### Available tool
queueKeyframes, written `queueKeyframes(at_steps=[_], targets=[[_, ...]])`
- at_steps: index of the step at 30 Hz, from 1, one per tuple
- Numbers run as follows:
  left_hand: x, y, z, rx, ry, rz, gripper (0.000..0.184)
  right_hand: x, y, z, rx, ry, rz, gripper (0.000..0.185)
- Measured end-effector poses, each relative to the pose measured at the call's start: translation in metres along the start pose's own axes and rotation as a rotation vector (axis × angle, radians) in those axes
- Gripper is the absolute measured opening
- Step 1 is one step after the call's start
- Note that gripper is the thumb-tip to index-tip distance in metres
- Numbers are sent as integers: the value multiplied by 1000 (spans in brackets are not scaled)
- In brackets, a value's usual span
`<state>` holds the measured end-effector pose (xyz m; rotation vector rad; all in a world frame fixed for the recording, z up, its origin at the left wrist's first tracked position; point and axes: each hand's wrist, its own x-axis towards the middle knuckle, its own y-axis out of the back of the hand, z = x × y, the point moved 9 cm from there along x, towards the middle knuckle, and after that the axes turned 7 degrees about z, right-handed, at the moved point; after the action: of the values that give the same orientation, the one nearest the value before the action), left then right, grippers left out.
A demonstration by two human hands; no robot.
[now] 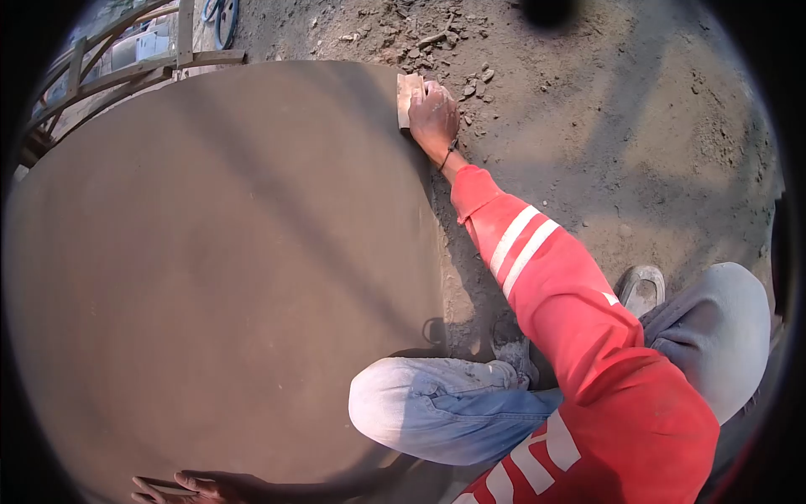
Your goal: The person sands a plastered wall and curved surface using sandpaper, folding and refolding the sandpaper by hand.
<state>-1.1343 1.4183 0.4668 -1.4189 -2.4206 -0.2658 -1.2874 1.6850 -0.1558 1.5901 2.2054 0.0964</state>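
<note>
A broad, smooth grey-brown slab (210, 252) fills the left and middle of the head view. At its far right corner, my right hand (435, 118) grips a small wooden block (406, 101), which rests at the slab's edge. A dark band circles that wrist, below a red sleeve with white stripes. At the bottom left edge of the view, my left hand (193, 491) shows only in part, over the slab's near side, with its fingers apart and nothing seen in them.
Wooden rails (126, 77) stand at the upper left, with a blue hose (225, 23) near them. Broken clods (483, 82) lie on the dirt ground (571, 151) beyond the slab's right edge. My bent knee (382, 399) is over the slab's right side.
</note>
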Motion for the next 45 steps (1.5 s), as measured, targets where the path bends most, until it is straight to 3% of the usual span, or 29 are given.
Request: queueKeyframes(at_steps=[4,6,9,14,17,22,25,27,30,31,32,34,36,38,41,44,45], targets=[[-9,-2,-3,41,-28,-16,72,-107,21,52,5,-21,-146,31],[-2,1,1,33,-13,-20,73,-151,33,83,-7,-180,-309,29],[10,11,15,-22,40,2,74,-116,48,54,82,-67,-165,28],[-4,-2,2,-5,25,56,74,18,25,-4,132,82,82,25],[-9,-8,-8,4,14,70,75,2,3,3,-26,36,-97,30],[-15,-8,-15,4,60,-1,75,-141,32,65,-29,-76,-204,27],[-13,-6,-10,25,50,-9,72,-143,38,70,-42,8,-117,27],[-10,1,-10,4,32,79,69,-82,48,31,51,-26,-100,27],[-7,4,-3,-83,62,244,66,-1,22,3,53,108,68,32],[-8,3,-3,-81,70,247,66,13,5,1,-9,155,13,35],[-8,4,-5,-78,77,251,66,9,2,-5,-38,279,149,37],[-8,4,-6,-64,86,237,66,-11,-4,17,-49,111,-16,36],[-9,3,-7,-41,104,229,67,-78,-2,39,-118,330,-83,34],[-11,3,-8,-13,124,215,67,-135,20,76,-91,-10,-262,34],[-8,1,-9,-90,105,214,68,-157,35,84,-45,-20,-182,32],[-10,3,-10,-50,101,237,68,-85,44,40,61,-89,-145,33],[-10,3,-11,-58,98,231,67,-53,35,30,7,-14,-100,34]])
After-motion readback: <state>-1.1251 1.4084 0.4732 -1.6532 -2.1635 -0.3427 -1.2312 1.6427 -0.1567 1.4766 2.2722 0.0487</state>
